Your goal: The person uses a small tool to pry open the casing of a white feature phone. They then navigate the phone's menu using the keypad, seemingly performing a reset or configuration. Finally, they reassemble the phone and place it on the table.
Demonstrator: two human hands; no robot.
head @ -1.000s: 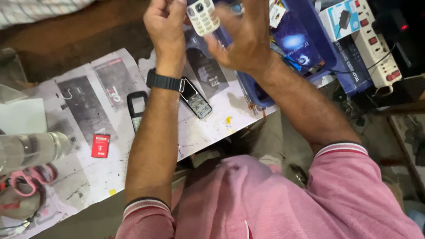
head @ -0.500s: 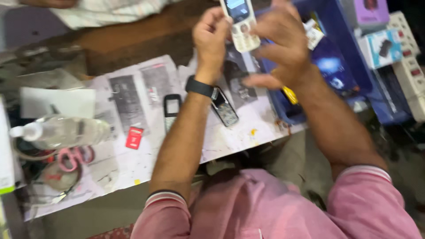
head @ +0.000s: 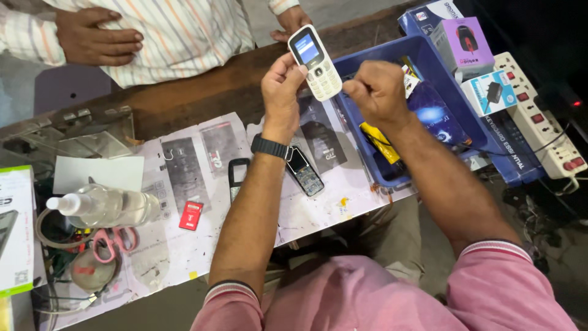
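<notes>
At 9 o'clock on the counter (head: pixel 202 92) lies a clear spray bottle (head: pixel 104 207), with pink scissors (head: pixel 113 240) just below it and a small red card (head: pixel 191 215) to its right. Near the centre, a dark keypad phone (head: pixel 304 173) lies flat (partly under the wrist). The left hand (head: pixel 280 92) grasps a white keypad phone (head: pixel 315 62) at 12 o'clock, held upright, screen lit. The right hand (head: pixel 378 92) is clenched, touching the phone's lower edge, above a blue tray (head: pixel 367 153) at 2 o'clock.

paper-covered wooden counter (head: pixel 202 92)
</notes>
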